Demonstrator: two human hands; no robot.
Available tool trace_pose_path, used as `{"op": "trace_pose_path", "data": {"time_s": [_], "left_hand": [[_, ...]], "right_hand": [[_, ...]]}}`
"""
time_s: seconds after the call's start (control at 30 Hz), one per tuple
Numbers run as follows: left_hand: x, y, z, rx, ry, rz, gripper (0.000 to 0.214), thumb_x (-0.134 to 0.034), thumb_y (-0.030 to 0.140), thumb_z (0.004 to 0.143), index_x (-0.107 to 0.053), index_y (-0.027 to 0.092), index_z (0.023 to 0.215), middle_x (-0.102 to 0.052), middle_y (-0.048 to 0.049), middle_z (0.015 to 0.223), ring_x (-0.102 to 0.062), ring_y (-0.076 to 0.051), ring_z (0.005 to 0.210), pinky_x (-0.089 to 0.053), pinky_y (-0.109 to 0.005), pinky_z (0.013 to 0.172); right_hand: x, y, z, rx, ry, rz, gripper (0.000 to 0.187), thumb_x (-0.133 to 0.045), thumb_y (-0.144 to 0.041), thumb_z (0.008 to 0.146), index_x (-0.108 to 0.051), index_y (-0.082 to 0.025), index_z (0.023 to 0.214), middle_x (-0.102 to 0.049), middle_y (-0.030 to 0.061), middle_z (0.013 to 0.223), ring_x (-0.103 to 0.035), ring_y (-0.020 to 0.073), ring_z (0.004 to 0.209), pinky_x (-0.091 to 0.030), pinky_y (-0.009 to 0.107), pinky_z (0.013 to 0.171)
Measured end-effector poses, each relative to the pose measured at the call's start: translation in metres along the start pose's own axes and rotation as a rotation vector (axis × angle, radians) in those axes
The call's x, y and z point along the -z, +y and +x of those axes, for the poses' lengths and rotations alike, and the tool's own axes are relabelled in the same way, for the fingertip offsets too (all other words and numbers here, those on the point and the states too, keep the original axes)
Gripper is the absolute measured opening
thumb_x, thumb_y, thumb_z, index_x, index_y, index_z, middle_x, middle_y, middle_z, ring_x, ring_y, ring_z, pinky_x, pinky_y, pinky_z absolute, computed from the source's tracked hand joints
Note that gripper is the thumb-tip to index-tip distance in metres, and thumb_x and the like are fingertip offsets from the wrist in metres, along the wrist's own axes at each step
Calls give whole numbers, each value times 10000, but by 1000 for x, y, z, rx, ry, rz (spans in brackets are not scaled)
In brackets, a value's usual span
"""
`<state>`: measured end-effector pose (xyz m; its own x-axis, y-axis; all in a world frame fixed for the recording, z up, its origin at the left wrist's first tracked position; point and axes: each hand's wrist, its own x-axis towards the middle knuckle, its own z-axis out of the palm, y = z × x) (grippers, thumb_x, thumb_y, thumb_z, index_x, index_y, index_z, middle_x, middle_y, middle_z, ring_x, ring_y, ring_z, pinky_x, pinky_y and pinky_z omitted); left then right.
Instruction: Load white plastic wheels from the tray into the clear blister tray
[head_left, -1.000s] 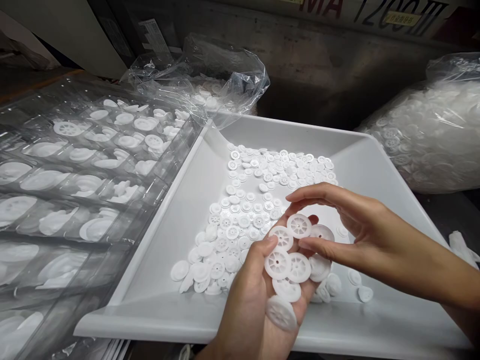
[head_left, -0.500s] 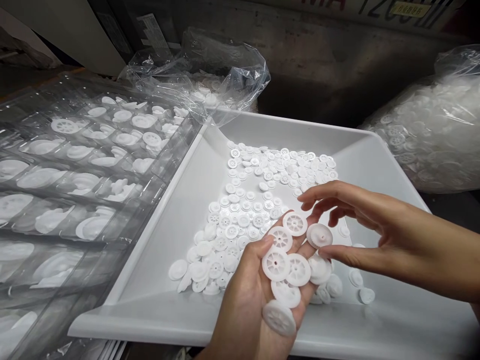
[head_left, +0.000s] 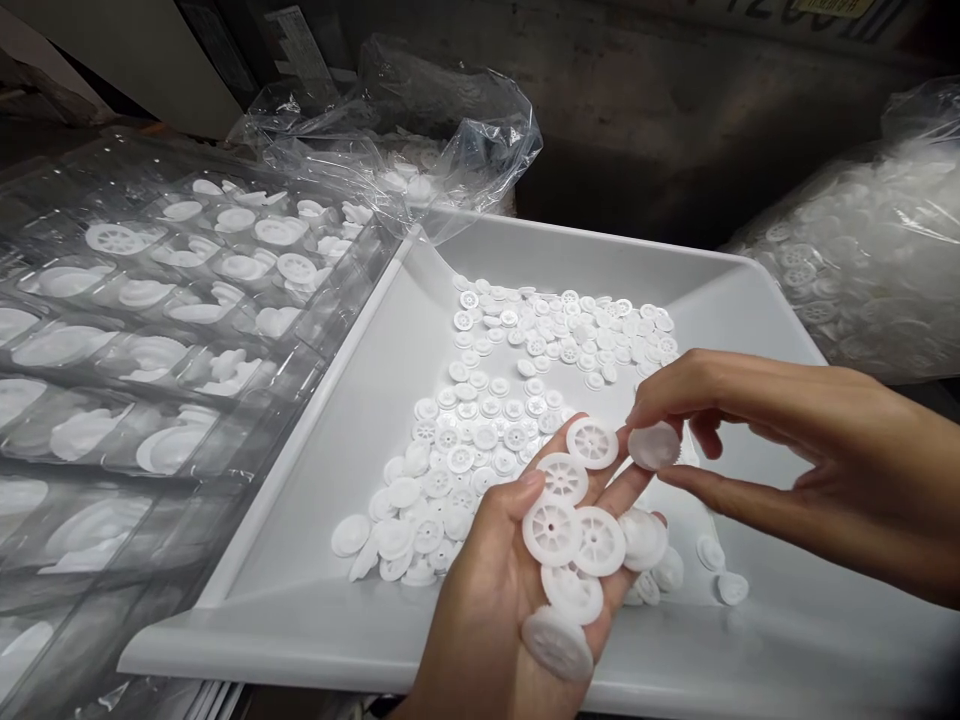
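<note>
My left hand [head_left: 487, 590] is palm up, holding several white plastic gears [head_left: 553, 530] spread over the palm and fingers. Its thumb presses the edge of a spoked one. Beside those fingertips, my right hand [head_left: 750, 440] pinches a single white plastic gear [head_left: 655, 446] between thumb and index finger, its smooth face towards me. Both hands are above a pale grey tray [head_left: 360, 400], in which many similar loose gears [head_left: 480, 435] lie scattered and partly heaped. My left hand and its load hide some of them.
On the left are clear plastic compartment trays [head_left: 292, 390] with white parts in their pockets. An open clear bag [head_left: 480, 150] of white parts stands behind the tray. A full clear bag [head_left: 862, 250] bulges at the right.
My right hand has turned over the gear at my left fingertips: its toothed hub side faced me before, its smooth face does now. The view has shifted slightly.
</note>
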<state>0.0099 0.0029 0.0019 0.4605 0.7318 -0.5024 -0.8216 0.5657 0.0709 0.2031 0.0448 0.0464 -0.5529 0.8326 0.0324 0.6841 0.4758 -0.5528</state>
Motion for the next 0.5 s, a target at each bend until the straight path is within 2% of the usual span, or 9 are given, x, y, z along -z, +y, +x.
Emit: {"op": "trace_pose_path", "data": {"time_s": [0.13, 0.23, 0.37, 0.43, 0.5], "left_hand": [[7, -1, -3, -28, -54, -29, 486, -458, 226, 1040, -472, 127, 1516, -746, -118, 1291, -722, -223, 1162, -594, -306, 936], [11, -1, -4, -33, -81, -53, 415, -460, 225, 1041, -589, 144, 1428, -745, -114, 1295, -713, -225, 1180, -573, -320, 987], [12, -1, -2, -21, -71, -31, 406, -446, 196, 1031, -624, 123, 1388, -780, -135, 1212, -745, -224, 1111, -578, -324, 964], [10, -1, -1, -14, -47, -27, 413, -440, 199, 1025, -620, 108, 1386, -810, -128, 1115, -773, -213, 1018, -595, -317, 915], [8, -1, -1, -14, -15, -36, 430, -441, 223, 1022, -601, 105, 1404, -814, -114, 1103, -785, -199, 932, -607, -297, 847]], "right_hand": [[-1, -3, 0, 44, 12, -3, 113, -627, -405, 1006, -628, -341, 1100, -632, -63, 1004, -560, 122, 821, -453, 238, 692], [-3, -6, 0, 41, 32, -46, 101, -621, -358, 1016, -617, -328, 1112, -631, -57, 1012, -570, 122, 820, -451, 235, 698], [-8, -9, -2, 86, 47, -88, 118, -567, -220, 1015, -591, -300, 1099, -631, -50, 1007, -603, 117, 856, -467, 225, 726], [-10, -10, -2, 117, 37, -109, 140, -526, -144, 1002, -579, -271, 1024, -619, -36, 1045, -617, 110, 902, -473, 215, 732], [-11, -11, -3, 145, 46, -152, 175, -485, -101, 1005, -566, -250, 959, -586, -16, 1111, -618, 101, 921, -472, 207, 713]]}}
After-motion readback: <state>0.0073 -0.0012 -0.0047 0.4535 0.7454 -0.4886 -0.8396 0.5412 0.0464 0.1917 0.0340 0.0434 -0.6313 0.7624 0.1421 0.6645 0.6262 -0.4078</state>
